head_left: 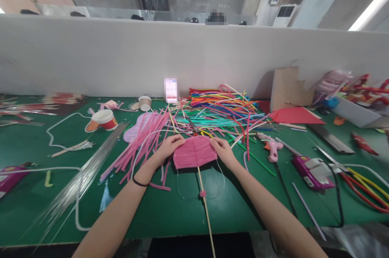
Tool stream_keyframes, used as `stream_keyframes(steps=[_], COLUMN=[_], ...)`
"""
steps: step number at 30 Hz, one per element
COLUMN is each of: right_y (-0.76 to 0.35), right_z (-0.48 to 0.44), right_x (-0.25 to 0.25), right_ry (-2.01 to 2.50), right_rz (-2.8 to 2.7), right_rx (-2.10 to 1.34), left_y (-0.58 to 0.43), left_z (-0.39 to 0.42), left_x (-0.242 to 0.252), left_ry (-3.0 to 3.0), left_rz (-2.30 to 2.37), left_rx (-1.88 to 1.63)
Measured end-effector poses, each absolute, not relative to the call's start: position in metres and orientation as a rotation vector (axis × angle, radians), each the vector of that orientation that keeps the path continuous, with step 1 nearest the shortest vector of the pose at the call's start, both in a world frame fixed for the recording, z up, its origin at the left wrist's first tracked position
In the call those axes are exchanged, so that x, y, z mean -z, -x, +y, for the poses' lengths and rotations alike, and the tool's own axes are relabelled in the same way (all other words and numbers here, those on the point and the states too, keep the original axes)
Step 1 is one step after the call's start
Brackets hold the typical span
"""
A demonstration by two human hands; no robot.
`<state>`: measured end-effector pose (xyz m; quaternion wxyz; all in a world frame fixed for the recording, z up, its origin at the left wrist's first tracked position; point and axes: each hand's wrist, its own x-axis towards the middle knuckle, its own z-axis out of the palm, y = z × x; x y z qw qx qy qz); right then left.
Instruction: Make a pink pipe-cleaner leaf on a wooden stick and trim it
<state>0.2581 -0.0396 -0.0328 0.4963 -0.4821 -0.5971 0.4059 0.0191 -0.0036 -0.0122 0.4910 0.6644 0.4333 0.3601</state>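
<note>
A pink panel [195, 153] of pipe cleaners laid side by side is stretched between my two hands over the table. My left hand [167, 147] pinches its upper left corner, and my right hand [224, 153] grips the upper right corner. From the panel's lower edge a thin wooden stick [207, 215] runs down toward me, with a small pink bead-like piece [202, 194] on it. Fine clear thread hangs below both sides of the panel. Just behind it lie scissors [193, 125], partly hidden.
Loose pink pipe cleaners [142, 140] and a multicoloured heap [221, 108] spread behind my hands. A pink glue gun [272, 147], a purple power strip [313, 173] and large scissors [331, 156] lie right. Left are metal wires [88, 170] and a paper cup [105, 119]. A white partition [121, 55] closes the back.
</note>
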Motion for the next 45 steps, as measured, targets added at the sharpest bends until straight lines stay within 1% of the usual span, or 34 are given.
stream_keyframes(steps=[6, 15, 21, 28, 34, 45], right_y=[-0.257, -0.253, -0.253, -0.252, -0.251, -0.246], right_z=[-0.030, -0.025, -0.023, -0.023, -0.022, -0.021], right_x=[0.033, 0.036, 0.035, 0.036, 0.032, 0.032], right_ry=[1.194, 1.193, 1.296, 1.297, 1.355, 1.322], right_rz=[-1.400, -1.381, -1.372, -1.352, -1.335, -1.370], right_rx=[-1.056, -0.991, -1.052, -1.049, -1.121, -1.111], left_y=[-0.023, -0.025, -0.027, -0.025, -0.031, -0.033], left_z=[-0.004, -0.002, -0.002, 0.000, 0.000, 0.002], left_x=[0.013, 0.016, 0.016, 0.018, 0.018, 0.022], left_ry=[-1.604, -1.621, -1.611, -1.619, -1.650, -1.638], left_rz=[1.087, 1.093, 1.115, 1.140, 1.103, 1.080], left_rx=[-0.923, -0.880, -0.844, -0.796, -0.776, -0.709])
